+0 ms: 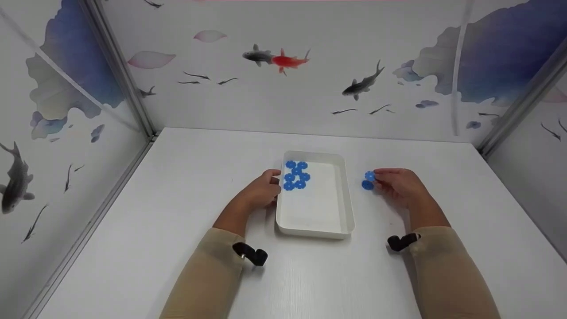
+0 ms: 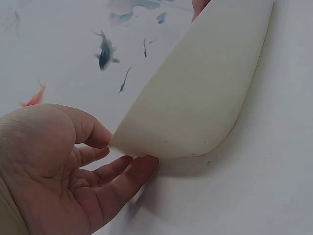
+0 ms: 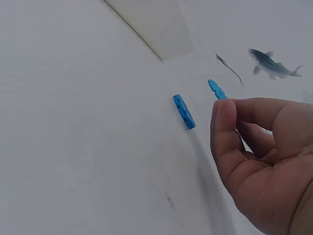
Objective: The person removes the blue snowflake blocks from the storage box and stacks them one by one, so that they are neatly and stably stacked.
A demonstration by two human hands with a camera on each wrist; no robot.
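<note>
A white rectangular tray [image 1: 316, 223] stands on the table with several blue flower-shaped plastic discs [image 1: 297, 170] grouped at its far left. My left hand [image 1: 264, 188] grips the tray's left side. In the left wrist view its thumb and fingertips [image 2: 146, 164] meet the wall [image 2: 186, 107] at one corner. To the right of the tray, my right hand [image 1: 401, 184] pinches one blue disc [image 3: 216, 89] between thumb and finger. Another blue disc [image 1: 367, 184] is just below the pinched one in the head view, apart from the fingers.
The white table [image 1: 199, 146] is bounded by printed panels with fish, including a back wall [image 1: 288, 106]. Metal frame posts [image 1: 500, 128] stand at the corners. Black wrist mounts [image 1: 250, 254] stick out from both sleeves.
</note>
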